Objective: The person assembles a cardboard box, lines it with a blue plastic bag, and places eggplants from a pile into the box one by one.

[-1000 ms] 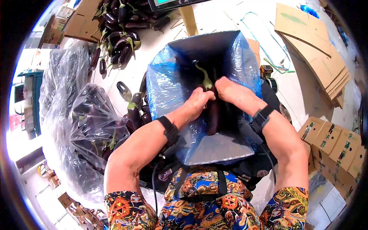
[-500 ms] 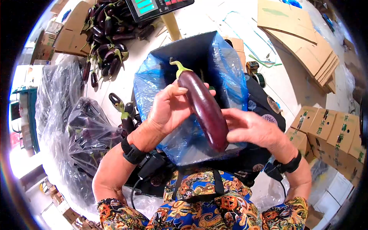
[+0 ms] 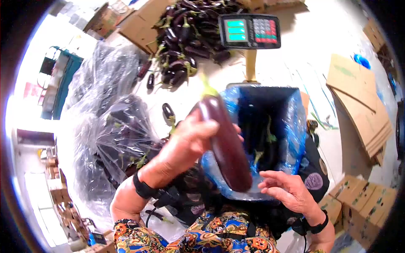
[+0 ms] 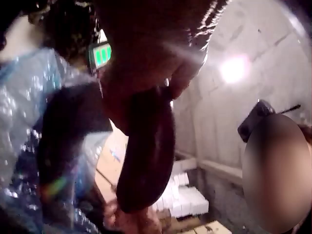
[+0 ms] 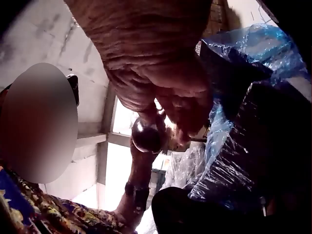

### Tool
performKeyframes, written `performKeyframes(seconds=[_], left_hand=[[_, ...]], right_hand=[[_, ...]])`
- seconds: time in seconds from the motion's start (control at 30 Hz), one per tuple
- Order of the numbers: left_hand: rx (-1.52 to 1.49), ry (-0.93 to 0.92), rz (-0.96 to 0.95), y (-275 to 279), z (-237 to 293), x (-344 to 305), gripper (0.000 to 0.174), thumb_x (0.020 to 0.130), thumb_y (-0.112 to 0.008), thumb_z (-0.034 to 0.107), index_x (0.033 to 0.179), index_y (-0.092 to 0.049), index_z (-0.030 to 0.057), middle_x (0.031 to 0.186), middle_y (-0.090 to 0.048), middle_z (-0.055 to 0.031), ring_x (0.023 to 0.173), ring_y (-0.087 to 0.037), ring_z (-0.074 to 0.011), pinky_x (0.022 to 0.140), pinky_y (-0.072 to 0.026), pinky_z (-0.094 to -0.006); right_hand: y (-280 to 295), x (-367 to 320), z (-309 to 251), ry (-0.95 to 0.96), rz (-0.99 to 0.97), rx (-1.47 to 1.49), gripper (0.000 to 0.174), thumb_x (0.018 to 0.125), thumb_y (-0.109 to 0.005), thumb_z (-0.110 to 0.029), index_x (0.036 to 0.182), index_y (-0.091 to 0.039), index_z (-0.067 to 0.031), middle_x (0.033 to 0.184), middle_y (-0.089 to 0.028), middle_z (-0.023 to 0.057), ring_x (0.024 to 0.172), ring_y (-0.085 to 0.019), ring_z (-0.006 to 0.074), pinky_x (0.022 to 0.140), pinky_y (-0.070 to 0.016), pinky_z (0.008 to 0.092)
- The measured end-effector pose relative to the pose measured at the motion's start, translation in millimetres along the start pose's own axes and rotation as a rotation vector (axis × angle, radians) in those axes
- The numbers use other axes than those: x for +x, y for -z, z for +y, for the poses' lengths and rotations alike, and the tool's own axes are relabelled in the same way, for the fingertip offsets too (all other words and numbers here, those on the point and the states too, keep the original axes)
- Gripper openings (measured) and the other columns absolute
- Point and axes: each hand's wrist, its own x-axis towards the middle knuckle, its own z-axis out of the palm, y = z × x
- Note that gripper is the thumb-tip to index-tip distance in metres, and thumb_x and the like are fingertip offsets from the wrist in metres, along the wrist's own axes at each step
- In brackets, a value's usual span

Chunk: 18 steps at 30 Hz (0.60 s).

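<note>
A large dark purple eggplant [image 3: 230, 147] is gripped near its green stem end by the left hand [image 3: 190, 139], held up in front of the blue-lined box [image 3: 295, 139]. In the left wrist view the eggplant [image 4: 148, 156] hangs down from the left hand [image 4: 146, 63]. The right hand [image 3: 291, 192] is beside the eggplant's lower end, fingers loosely bent, apart from it and holding nothing. Seen from the right wrist, the eggplant's rounded end [image 5: 147, 135] shows beyond the right hand [image 5: 161, 78]. Other eggplants lie inside the box, with green stems showing.
Behind the box stands a scale display [image 3: 249, 31] on a post. A heap of eggplants [image 3: 181, 42] lies at the back left. Clear plastic bags [image 3: 122, 130] holding eggplants are on the left; flat cardboard [image 3: 358, 101] and cartons [image 3: 358, 202] are on the right.
The eggplant came up out of the box and moved left in the left hand. The right hand has drawn away from it. The head view has shifted, bringing the whole display into sight.
</note>
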Motion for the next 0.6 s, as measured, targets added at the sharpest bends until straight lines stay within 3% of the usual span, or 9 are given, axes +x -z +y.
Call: performKeyframes(seconds=[0.1, 0.27, 0.3, 0.37, 0.5, 0.6], left_hand=[[-0.156, -0.093, 0.160, 56, 23, -10, 0.056, 0.094, -0.055, 0.031, 0.139, -0.037, 0.0039, 0.116, -0.062, -0.0219, 0.109, -0.062, -0.0359, 0.096, -0.0502, -0.0487], [-0.165, -0.089, 0.463, 190, -16, -16, 0.037, 0.090, -0.064, 0.029, 0.114, -0.057, 0.0011, 0.109, -0.066, -0.0165, 0.098, -0.066, -0.0284, 0.092, -0.0522, -0.0468], [-0.228, -0.064, 0.490, 199, -23, -16, 0.033, 0.088, -0.068, 0.025, 0.108, -0.056, 0.0014, 0.098, -0.065, -0.0114, 0.090, -0.065, -0.0248, 0.089, -0.0541, -0.0435], [-0.316, -0.054, 0.542, 230, -50, -13, 0.034, 0.087, -0.068, 0.025, 0.109, -0.056, 0.0016, 0.097, -0.065, -0.0124, 0.091, -0.064, -0.0257, 0.092, -0.0525, -0.0446], [-0.402, -0.119, 0.518, 253, -85, -13, 0.037, 0.090, -0.065, 0.024, 0.115, -0.054, -0.0022, 0.110, -0.061, -0.0168, 0.104, -0.061, -0.0285, 0.098, -0.0482, -0.0478], [-0.557, -0.138, 0.406, 255, -96, -15, 0.038, 0.090, -0.059, 0.021, 0.117, -0.052, -0.0035, 0.115, -0.059, -0.0204, 0.115, -0.056, -0.0368, 0.104, -0.0433, -0.0508]], right_hand=[[0, 13, 6, -0.074, 0.059, -0.064, 0.035, 0.091, -0.064, -0.012, 0.123, -0.059, 0.0001, 0.100, -0.071, 0.0119, 0.088, -0.067, 0.0144, 0.081, -0.0522, 0.0287], [-3, 30, 5, -0.139, 0.051, -0.109, 0.032, 0.091, -0.064, -0.013, 0.121, -0.060, 0.0005, 0.098, -0.071, 0.0120, 0.088, -0.066, 0.0127, 0.080, -0.0521, 0.0279], [-3, 34, 7, -0.145, 0.047, -0.132, 0.033, 0.091, -0.064, -0.013, 0.120, -0.060, 0.0005, 0.098, -0.071, 0.0125, 0.088, -0.066, 0.0133, 0.079, -0.0523, 0.0281], [-5, 43, 6, -0.154, 0.044, -0.178, 0.033, 0.091, -0.064, -0.013, 0.120, -0.060, 0.0007, 0.098, -0.071, 0.0133, 0.088, -0.067, 0.0145, 0.078, -0.0527, 0.0285], [-10, 58, 2, -0.185, 0.017, -0.275, 0.033, 0.090, -0.064, -0.012, 0.120, -0.059, 0.0013, 0.099, -0.070, 0.0146, 0.089, -0.068, 0.0189, 0.078, -0.0535, 0.0304], [-14, 66, 4, -0.221, 0.009, -0.329, 0.033, 0.090, -0.064, -0.011, 0.120, -0.059, 0.0014, 0.099, -0.070, 0.0144, 0.090, -0.068, 0.0201, 0.079, -0.0536, 0.0312]])
